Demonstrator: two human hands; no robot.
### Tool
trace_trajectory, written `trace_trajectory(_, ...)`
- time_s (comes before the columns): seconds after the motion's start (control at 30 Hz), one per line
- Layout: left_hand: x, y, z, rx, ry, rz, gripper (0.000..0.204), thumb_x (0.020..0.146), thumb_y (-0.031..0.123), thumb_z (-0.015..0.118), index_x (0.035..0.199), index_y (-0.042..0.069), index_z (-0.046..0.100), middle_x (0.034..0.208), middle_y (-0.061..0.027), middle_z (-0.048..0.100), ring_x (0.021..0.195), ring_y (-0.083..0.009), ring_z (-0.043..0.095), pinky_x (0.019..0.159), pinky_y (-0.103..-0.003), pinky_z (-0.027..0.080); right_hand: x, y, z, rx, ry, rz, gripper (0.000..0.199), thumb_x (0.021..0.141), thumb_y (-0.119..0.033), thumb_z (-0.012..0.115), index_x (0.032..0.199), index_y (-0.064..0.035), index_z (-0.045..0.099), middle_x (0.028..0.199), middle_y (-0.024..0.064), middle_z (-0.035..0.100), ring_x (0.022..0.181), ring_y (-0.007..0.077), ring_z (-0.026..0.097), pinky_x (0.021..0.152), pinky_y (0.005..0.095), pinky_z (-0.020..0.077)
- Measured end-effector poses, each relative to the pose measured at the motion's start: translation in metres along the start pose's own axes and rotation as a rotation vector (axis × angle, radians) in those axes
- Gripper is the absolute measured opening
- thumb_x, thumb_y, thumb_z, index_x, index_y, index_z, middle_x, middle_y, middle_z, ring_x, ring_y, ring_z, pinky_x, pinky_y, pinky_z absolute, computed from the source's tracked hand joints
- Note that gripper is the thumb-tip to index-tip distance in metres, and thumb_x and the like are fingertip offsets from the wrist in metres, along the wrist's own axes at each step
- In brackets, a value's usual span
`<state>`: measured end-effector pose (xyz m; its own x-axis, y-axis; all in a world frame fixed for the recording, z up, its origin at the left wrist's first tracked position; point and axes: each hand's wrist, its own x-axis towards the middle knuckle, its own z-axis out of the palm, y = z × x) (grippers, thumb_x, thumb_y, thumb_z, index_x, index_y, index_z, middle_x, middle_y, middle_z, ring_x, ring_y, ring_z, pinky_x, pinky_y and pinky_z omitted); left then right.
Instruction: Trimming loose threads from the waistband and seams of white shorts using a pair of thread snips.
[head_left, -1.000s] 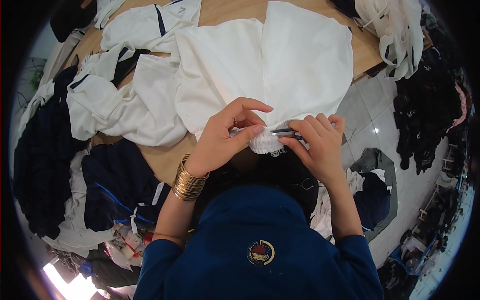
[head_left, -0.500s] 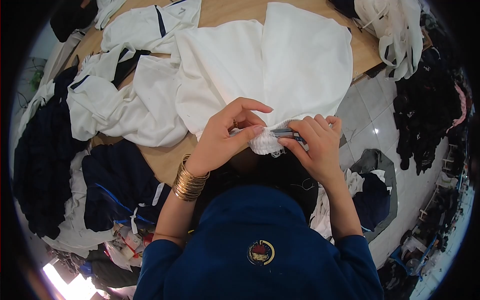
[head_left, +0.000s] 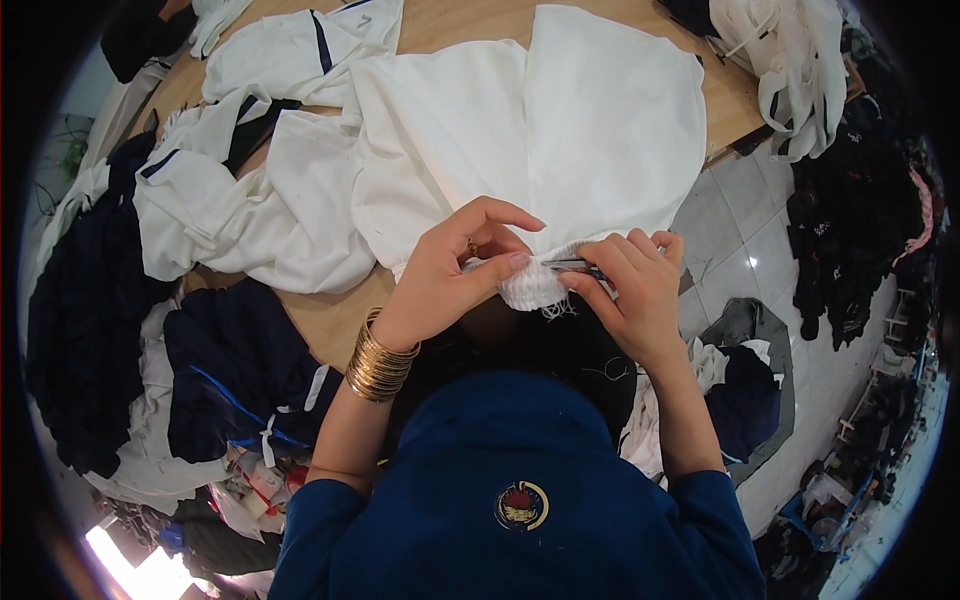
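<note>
White shorts lie spread over the table's near edge, their gathered elastic waistband turned toward me. My left hand, with several gold bangles at the wrist, pinches the waistband between thumb and fingers, the index finger arched above it. In my right hand is a small pair of metal thread snips, gripped between thumb and fingers. Their tips point left and touch the waistband beside my left thumb. Loose white thread ends hang from the band's lower edge.
More white garments with navy stripes are heaped on the wooden table to the left. Navy garments hang at the near left. Dark clothes and a grey bundle lie on the tiled floor at right.
The snips' blades have come closer together at the waistband. A few more thread ends dangle below the band. Both hands stay almost in place.
</note>
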<state>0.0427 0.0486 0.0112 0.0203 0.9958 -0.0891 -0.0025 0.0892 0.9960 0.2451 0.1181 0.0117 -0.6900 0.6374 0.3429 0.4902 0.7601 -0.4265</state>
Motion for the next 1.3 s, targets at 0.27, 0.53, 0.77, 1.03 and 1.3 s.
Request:
trace_trajectory(0.27,0.0011,-0.0015,0.0011,-0.011,0.011,0.023,0.028,0.084,0.005,0.061,0.11,0.003,0.054,0.084,-0.0045,0.062,0.076,-0.0066,0.055,0.071,-0.021,0.044,0.0,0.0014,-0.0014,-0.025,-0.002,-0.009,0.022,0.076,-0.032,0.068,0.082,-0.0127,0.059,0.07,-0.0029,0.053,0.066,0.0152,0.047,0.071,0.0352,0.0282)
trace_trajectory(0.53,0.0009,-0.0018,0.0019,-0.025,0.011,0.014,0.027,0.084,0.005,0.06,0.11,0.002,0.054,0.083,-0.0046,0.061,0.076,-0.0067,0.055,0.07,-0.021,0.044,0.002,-0.0018,-0.0012,-0.022,-0.01,-0.03,0.022,0.076,-0.032,0.068,0.083,-0.0126,0.059,0.07,-0.0029,0.053,0.066,0.0154,0.047,0.071,0.0358,0.0286)
trace_trajectory(0.77,0.0007,-0.0029,0.0014,-0.018,0.004,0.008,0.027,0.084,0.005,0.061,0.11,0.001,0.054,0.083,-0.0053,0.061,0.076,-0.0071,0.056,0.07,-0.021,0.044,0.0033,-0.0033,-0.002,-0.021,-0.015,-0.024,0.022,0.077,-0.031,0.068,0.083,-0.0126,0.059,0.07,-0.0027,0.053,0.066,0.0155,0.047,0.071,0.0356,0.0286)
trace_trajectory(1.03,0.0013,-0.0059,0.0012,-0.017,-0.004,0.024,0.026,0.084,0.006,0.061,0.11,0.002,0.054,0.083,-0.0048,0.062,0.076,-0.0069,0.056,0.068,-0.021,0.044,0.003,-0.0024,0.0,-0.01,-0.026,-0.024,0.02,0.078,-0.03,0.067,0.081,-0.0122,0.058,0.069,-0.0024,0.053,0.066,0.0157,0.047,0.072,0.0351,0.0285)
trace_trajectory(1.3,0.0005,-0.0069,-0.0001,0.0,-0.008,0.023,0.027,0.085,0.006,0.061,0.11,0.002,0.054,0.084,-0.005,0.062,0.077,-0.0066,0.056,0.069,-0.021,0.044,0.0021,0.0015,-0.0008,0.105,0.044,0.107,0.024,0.074,-0.031,0.071,0.085,-0.0124,0.06,0.068,-0.0027,0.052,0.063,0.0148,0.047,0.071,0.0333,0.0285)
